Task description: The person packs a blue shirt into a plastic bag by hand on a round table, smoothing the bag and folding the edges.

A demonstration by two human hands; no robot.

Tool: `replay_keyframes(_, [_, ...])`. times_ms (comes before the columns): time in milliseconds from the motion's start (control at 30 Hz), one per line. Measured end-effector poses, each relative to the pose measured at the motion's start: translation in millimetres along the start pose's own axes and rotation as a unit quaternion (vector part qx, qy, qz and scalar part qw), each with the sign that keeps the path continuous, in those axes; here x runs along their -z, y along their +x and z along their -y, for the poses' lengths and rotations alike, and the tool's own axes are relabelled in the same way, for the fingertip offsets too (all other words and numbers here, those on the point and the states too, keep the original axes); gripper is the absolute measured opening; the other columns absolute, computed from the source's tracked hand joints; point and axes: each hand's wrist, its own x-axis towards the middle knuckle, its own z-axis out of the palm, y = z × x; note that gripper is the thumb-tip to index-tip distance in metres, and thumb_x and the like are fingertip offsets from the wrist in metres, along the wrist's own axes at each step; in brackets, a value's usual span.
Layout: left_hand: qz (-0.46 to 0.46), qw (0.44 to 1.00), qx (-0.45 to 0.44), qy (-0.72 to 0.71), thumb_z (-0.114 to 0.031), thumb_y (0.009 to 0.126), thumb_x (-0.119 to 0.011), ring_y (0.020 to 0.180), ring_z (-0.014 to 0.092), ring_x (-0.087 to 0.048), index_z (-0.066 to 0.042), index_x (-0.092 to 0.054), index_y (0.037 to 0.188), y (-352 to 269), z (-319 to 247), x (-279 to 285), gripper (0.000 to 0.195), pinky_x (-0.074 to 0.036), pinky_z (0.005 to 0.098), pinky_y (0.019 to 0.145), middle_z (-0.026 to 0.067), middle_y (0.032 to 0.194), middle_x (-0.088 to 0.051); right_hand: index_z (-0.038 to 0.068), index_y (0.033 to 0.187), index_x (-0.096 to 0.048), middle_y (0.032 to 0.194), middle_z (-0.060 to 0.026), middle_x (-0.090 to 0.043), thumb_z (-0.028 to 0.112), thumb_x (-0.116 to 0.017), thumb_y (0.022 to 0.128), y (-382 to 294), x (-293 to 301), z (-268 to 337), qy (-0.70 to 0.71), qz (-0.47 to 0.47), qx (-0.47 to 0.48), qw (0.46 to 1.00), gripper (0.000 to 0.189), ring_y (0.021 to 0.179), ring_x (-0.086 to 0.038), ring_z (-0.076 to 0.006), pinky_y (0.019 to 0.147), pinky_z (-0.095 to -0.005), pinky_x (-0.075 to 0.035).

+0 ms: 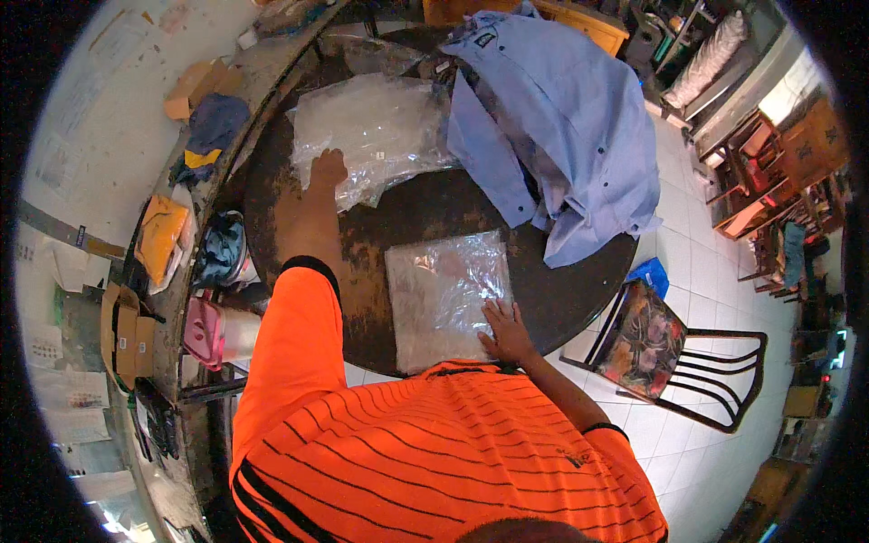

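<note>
My left hand (328, 168), its fingers curled, rests on the left edge of a pile of clear plastic bags (380, 122) at the far side of a dark, worn round table (434, 203). Whether its fingers pinch a bag cannot be told. Nearer to me, a flat square clear plastic bag (445, 292) lies by the table's near edge. My right hand (506, 331) lies on its right side with the fingers spread. A blue buttoned shirt (577, 115) is heaped at the far right of the table, its sleeve beside the pile of bags.
Along the left runs a bench with a dark cloth (217, 125), an orange packet (163, 237) and a cardboard box (129, 336). A pink-lidded container (207, 332) stands beside the table. At right is a metal chair with a floral seat (638, 343), near a blue item (652, 275).
</note>
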Motion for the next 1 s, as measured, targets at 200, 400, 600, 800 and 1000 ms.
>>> replay_keyframes(200, [-0.287, 0.95, -0.085, -0.088, -0.01, 0.077, -0.058, 0.097, 0.031, -0.062, -0.008, -0.067, 0.093, -2, 42, 23, 0.018, -0.047, 0.0443, 0.087, 0.0127, 0.095, -0.068, 0.004, 0.142, -0.038, 0.154, -0.013, -0.027, 0.047, -0.042, 0.095, 5, 2, 3, 0.022, 0.004, 0.03, 0.999, 0.064, 0.143, -0.021, -0.0327, 0.115, -0.0547, -0.011])
replay_keyframes(400, [-0.403, 0.867, -0.205, -0.21, -0.007, 0.081, -0.056, 0.089, 0.037, -0.06, -0.006, -0.064, 0.084, -74, -38, 102, 0.009, -0.047, 0.0467, 0.076, 0.0157, 0.089, -0.065, 0.002, 0.139, -0.042, 0.146, -0.0176, -0.039, 0.041, -0.049, 0.093, 3, 13, 3, 0.049, -0.042, 0.012, 0.998, 0.06, 0.138, -0.03, -0.0372, 0.113, -0.0564, -0.016])
replay_keyframes(600, [-0.276, 0.9, -0.302, -0.151, -0.008, 0.081, -0.058, 0.092, 0.032, -0.06, -0.005, -0.067, 0.092, -262, -109, 16, 0.014, -0.048, 0.043, 0.083, 0.0139, 0.096, -0.063, 0.002, 0.137, -0.043, 0.135, -0.014, -0.051, 0.048, -0.049, 0.095, 35, 70, 6, 0.645, -0.139, -0.207, 0.723, 0.062, 0.12, -0.051, -0.0302, 0.102, -0.0454, -0.039])
replay_keyframes(800, [-0.12, 0.919, -0.316, -0.203, -0.013, 0.081, -0.062, 0.1, 0.031, -0.056, -0.004, -0.066, 0.097, -383, -143, -70, 0.019, -0.044, 0.043, 0.091, 0.0126, 0.102, -0.061, 0.002, 0.129, -0.053, 0.11, -0.0067, -0.064, 0.032, -0.066, 0.09, 54, 90, -1, 0.588, -0.087, -0.223, 0.772, 0.051, 0.097, -0.059, -0.0141, 0.084, -0.0294, -0.048])
replay_keyframes(1000, [-0.243, 0.91, 0.009, -0.335, -0.023, 0.078, -0.07, 0.117, 0.033, -0.048, -0.002, -0.056, 0.118, -426, -125, -115, 0.047, -0.035, 0.048, 0.101, 0.0151, 0.116, -0.058, 0.001, 0.113, -0.063, 0.095, -0.0058, -0.067, 0.024, -0.068, 0.089, 53, 26, -33, 0.533, -0.025, -0.221, 0.816, 0.033, 0.083, -0.062, -0.0132, 0.072, -0.0284, -0.052])
